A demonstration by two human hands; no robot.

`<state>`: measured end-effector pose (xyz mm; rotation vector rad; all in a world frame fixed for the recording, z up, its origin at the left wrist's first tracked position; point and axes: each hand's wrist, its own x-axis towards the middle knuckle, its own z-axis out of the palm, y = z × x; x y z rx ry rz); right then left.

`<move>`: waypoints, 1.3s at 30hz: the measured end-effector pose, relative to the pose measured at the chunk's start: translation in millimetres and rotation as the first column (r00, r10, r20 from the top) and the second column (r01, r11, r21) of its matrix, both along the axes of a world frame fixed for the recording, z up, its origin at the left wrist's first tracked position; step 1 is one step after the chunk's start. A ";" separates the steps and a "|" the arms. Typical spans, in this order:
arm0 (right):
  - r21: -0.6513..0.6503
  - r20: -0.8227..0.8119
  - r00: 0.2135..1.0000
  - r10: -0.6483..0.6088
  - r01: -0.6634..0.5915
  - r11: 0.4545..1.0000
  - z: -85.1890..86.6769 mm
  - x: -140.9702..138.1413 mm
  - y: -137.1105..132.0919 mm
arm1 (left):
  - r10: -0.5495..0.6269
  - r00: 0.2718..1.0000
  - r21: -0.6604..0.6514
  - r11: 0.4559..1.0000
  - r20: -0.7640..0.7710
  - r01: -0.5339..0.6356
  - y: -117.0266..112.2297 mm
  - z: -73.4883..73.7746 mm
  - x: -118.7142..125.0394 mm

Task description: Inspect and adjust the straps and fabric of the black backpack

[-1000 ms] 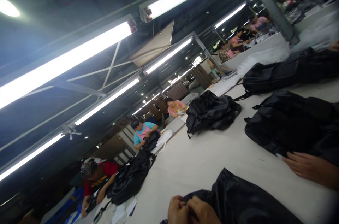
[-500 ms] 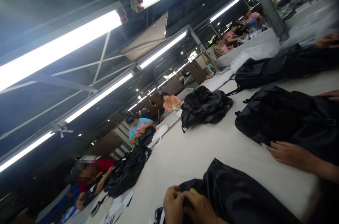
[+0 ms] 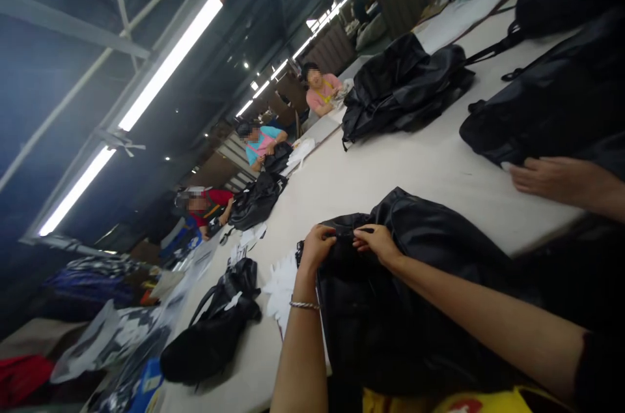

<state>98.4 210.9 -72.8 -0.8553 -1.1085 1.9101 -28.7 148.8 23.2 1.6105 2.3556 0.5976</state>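
A black backpack [image 3: 439, 230] lies at the near edge of the table, its lower part in deep shadow. My left hand [image 3: 319, 245], with a bracelet at the wrist, pinches the upper edge of the backpack. A short way to the right, my right hand [image 3: 378, 243] pinches the same edge, thumb and fingers pressed together. A stretch of dark material runs between the two hands. Whether it is a seam or a zipper I cannot make out. White papers [image 3: 283, 286] lie beside my left hand, partly covered by the backpack.
Another person's hand [image 3: 561, 182] rests by a black backpack [image 3: 551, 100] at the right. More black backpacks lie on the pale table [image 3: 420, 165], one at the far side [image 3: 400, 90], one at the left [image 3: 219, 322]. Several people work along the far edge.
The camera view has tipped downward, so my hands and the backpack appear higher and my forearms show. Both hands still grip the backpack's edge, now slightly further apart.
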 end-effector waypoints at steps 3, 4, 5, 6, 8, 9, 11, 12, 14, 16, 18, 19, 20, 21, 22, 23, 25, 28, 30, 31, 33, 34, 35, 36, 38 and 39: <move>0.028 -0.003 1.000 -0.019 0.019 0.999 0.1 5.1 -0.4 | -0.042 0.999 -0.044 0.998 -0.017 0.041 4.0 -2.0 7.6; 0.045 -0.003 1.000 -0.024 0.024 0.999 1.3 6.8 0.1 | -0.044 0.999 -0.055 0.998 -0.027 0.042 6.5 -1.8 10.2; 0.062 -0.005 1.000 -0.025 0.025 0.998 2.8 8.3 0.8 | -0.042 0.998 -0.067 0.997 -0.038 0.039 9.4 -1.6 12.1; 0.076 -0.010 1.000 -0.022 0.023 0.997 4.3 9.5 1.7 | -0.039 0.998 -0.081 0.996 -0.046 0.035 12.3 -1.4 13.0; 0.087 -0.027 1.000 -0.012 0.014 0.996 7.2 11.0 3.1 | -0.034 0.998 -0.121 0.992 -0.053 0.027 17.9 -1.7 12.6; 0.084 -0.038 0.999 -0.007 0.010 0.996 8.3 11.5 3.4 | -0.037 0.998 -0.147 0.989 -0.049 0.030 20.3 -2.2 11.7; 0.058 -0.066 0.998 -0.002 0.006 0.998 9.0 12.5 3.1 | -0.043 0.998 -0.198 0.980 -0.038 0.035 24.3 -3.9 9.6; 0.036 -0.081 0.997 -0.002 0.005 0.999 8.5 13.1 2.7 | -0.042 0.998 -0.218 0.975 -0.035 0.033 25.9 -5.1 8.9; -0.022 -0.111 0.994 -0.008 0.005 1.000 5.3 14.7 2.0 | -0.035 0.999 -0.241 0.970 -0.041 0.024 28.3 -7.5 8.3; -0.093 -0.142 0.990 -0.014 0.001 0.996 -0.4 16.0 1.9 | -0.037 0.998 -0.245 0.969 -0.051 0.023 29.6 -9.6 8.7; -0.167 -0.170 0.985 -0.017 -0.011 0.986 -7.4 16.5 2.5 | -0.055 0.997 -0.242 0.969 -0.058 0.039 29.9 -11.0 9.5; -0.202 -0.182 0.983 -0.018 -0.020 0.979 -10.8 16.2 2.9 | -0.064 0.996 -0.241 0.969 -0.062 0.047 29.8 -11.4 9.8; -0.234 -0.193 0.981 -0.017 -0.029 0.972 -13.9 15.8 3.3 | -0.070 0.995 -0.239 0.970 -0.067 0.052 29.5 -11.7 10.0; -0.261 -0.202 0.979 -0.016 -0.038 0.965 -16.6 15.2 3.7 | -0.075 0.995 -0.238 0.970 -0.072 0.056 29.1 -12.0 10.1; -0.283 -0.209 0.978 -0.016 -0.045 0.958 -18.7 14.7 3.9 | -0.079 0.994 -0.238 0.970 -0.077 0.059 28.8 -12.3 10.1; -0.300 -0.214 0.977 -0.016 -0.051 0.953 -20.2 14.3 4.1 | -0.082 0.993 -0.236 0.970 -0.082 0.061 28.4 -12.8 10.0; -0.320 -0.220 0.975 -0.016 -0.056 0.946 -22.0 14.4 4.1 | -0.089 0.992 -0.232 0.971 -0.093 0.065 27.7 -14.2 9.5; -0.321 -0.219 0.975 -0.022 -0.051 0.946 -23.1 16.3 3.7 | -0.084 0.989 -0.214 0.975 -0.122 0.056 26.8 -17.9 8.4; -0.310 -0.216 0.976 -0.029 -0.041 0.950 -23.8 17.8 3.6 | -0.074 0.987 -0.203 0.978 -0.142 0.044 26.4 -20.3 7.5; -0.304 -0.213 0.976 -0.033 -0.034 0.952 -24.2 18.3 3.8 | -0.070 0.986 -0.200 0.979 -0.149 0.039 26.2 -21.3 7.2; -0.292 -0.207 0.977 -0.041 -0.022 0.956 -25.3 18.7 4.3 | -0.064 0.985 -0.195 0.980 -0.159 0.032 26.0 -22.3 6.6; -0.286 -0.205 0.978 -0.042 -0.019 0.958 -25.8 18.6 4.7 | -0.062 0.985 -0.194 0.981 -0.163 0.029 25.9 -22.5 6.5; -0.282 -0.203 0.978 -0.040 -0.019 0.959 -26.2 18.3 5.1 | -0.060 0.984 -0.195 0.981 -0.166 0.026 25.8 -22.4 6.5; -0.278 -0.201 0.979 -0.036 -0.022 0.960 -26.7 18.1 5.5 | -0.058 0.984 -0.197 0.980 -0.169 0.024 25.7 -22.2 6.6; -0.270 -0.199 0.980 -0.023 -0.032 0.962 -27.3 17.7 6.2 | -0.052 0.983 -0.203 0.979 -0.175 0.016 25.3 -21.7 7.3; -0.265 -0.199 0.980 -0.017 -0.037 0.964 -27.4 17.6 6.4 | -0.048 0.983 -0.204 0.979 -0.178 0.011 25.1 -21.5 7.7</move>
